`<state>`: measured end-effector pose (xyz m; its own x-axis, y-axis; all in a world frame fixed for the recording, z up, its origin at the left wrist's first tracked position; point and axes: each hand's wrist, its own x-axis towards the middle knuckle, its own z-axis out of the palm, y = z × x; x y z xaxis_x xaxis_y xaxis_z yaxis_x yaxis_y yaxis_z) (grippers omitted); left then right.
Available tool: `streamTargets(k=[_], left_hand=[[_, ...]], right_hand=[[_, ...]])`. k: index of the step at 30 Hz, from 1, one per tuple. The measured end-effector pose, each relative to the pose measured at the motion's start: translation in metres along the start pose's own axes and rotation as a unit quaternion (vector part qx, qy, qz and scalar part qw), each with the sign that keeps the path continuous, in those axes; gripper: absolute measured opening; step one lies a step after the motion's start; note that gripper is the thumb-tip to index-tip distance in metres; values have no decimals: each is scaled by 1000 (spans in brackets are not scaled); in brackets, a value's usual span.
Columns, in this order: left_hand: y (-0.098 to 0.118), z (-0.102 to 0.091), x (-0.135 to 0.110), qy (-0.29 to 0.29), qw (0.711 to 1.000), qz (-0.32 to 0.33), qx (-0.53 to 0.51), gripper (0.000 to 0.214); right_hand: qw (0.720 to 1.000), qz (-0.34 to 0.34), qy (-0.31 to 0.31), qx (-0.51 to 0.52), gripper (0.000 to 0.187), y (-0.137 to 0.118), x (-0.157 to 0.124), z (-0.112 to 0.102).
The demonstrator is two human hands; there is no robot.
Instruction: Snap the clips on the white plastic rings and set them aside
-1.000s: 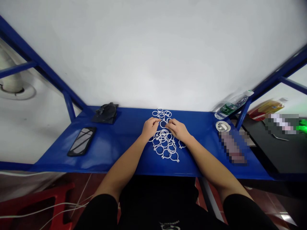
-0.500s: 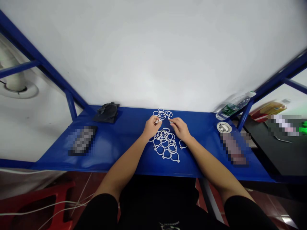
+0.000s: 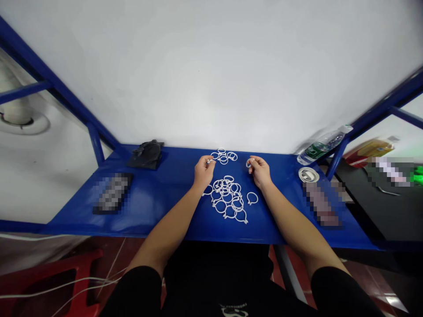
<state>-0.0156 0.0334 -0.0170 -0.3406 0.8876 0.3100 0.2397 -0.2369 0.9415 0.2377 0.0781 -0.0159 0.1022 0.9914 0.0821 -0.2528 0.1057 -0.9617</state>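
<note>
My left hand is closed in a pinch on a small white piece, mostly covered by the fingers. To the right, my right hand grips a white curtain ring, whose loop shows at the fingertips. Between and below the hands lies a heap of white curtain rings, overlapping and with small end pieces. One single ring rests apart, right of the heap. Behind the hands, near the wall, several more rings form a smaller group.
Everything lies on a blue table against a white wall. At left are a black plastic bag and a blurred dark object. At right are a water bottle, a coiled white cable and a blurred flat object.
My hands have moved apart, the right one going right and bringing a ring loop into view. The single ring by the heap, partly covered before, now shows fully.
</note>
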Motion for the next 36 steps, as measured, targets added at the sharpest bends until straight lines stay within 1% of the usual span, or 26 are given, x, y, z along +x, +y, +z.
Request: streamTargets(k=[2, 5, 11, 18, 23, 27, 30, 33, 36], left_hand=[[1, 0, 0, 1, 1000, 0, -5, 18], [2, 1, 0, -6, 1000, 0, -10, 19], [5, 1, -1, -21, 999, -9, -36, 22], [2, -1, -1, -32, 999, -11, -24, 21], [1, -2, -1, -33, 999, -7, 1, 27], [3, -3, -2, -39, 999, -2, 11, 28], [5, -4, -2, -40, 999, 2, 15, 29], [9, -5, -2, -43, 999, 14, 25, 28], [14, -7, -2, -58, 997, 43, 39, 26]], right_hand=[[1000, 10, 2, 21, 41, 0, 3, -3], [999, 34, -16, 38, 38, -1, 4, -6], [996, 67, -26, 54, 32, -5, 3, -5], [997, 53, -28, 40, 21, -4, 2, -5], [999, 33, -33, 21, 14, 0, 3, -7], [1000, 11, -14, -13, 7, 3, 2, -5], [999, -8, -13, -28, 14, 2, -2, 0], [998, -5, -49, -37, 24, 1, -6, 5], [996, -2, -71, -51, 26, 0, -8, 6]])
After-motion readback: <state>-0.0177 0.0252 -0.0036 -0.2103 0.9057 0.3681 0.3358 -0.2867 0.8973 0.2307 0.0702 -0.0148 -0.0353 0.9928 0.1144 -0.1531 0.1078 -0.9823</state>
